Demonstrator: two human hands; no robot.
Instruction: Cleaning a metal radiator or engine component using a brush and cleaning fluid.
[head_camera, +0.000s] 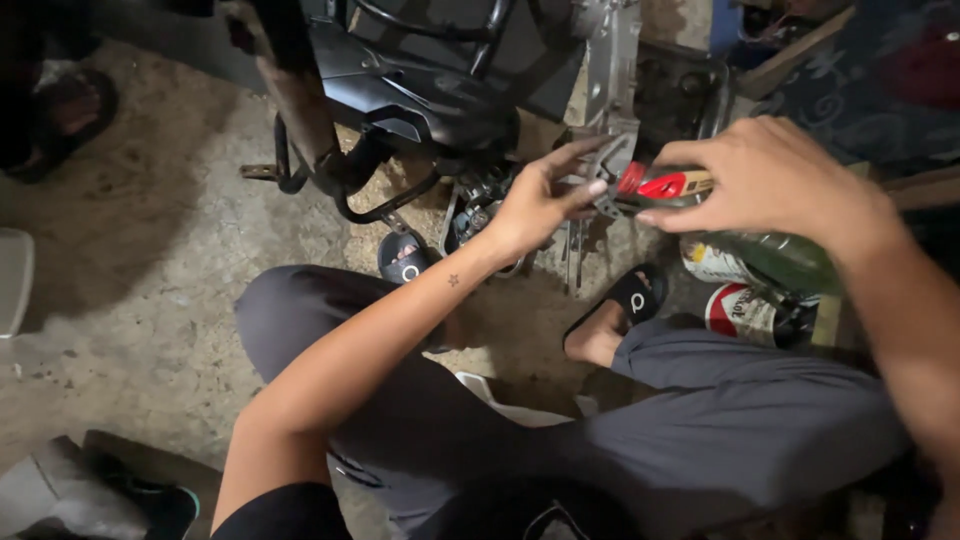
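My left hand (540, 200) reaches forward, its fingers pinching a grey metal bracket part (607, 190) low on a motorcycle (430, 90). My right hand (775, 175) is beside it, fingers curled over a small red-capped tube or tool (665, 184) that touches the same part. I sit low with my knees apart in grey trousers, feet in black sandals (632, 295) on the concrete floor.
A green glass bottle (780, 260) and two cans (745, 312) lie at the right under my right forearm. Another person's sandalled foot (70, 105) is at the upper left. A white object's edge (14, 280) shows at the far left.
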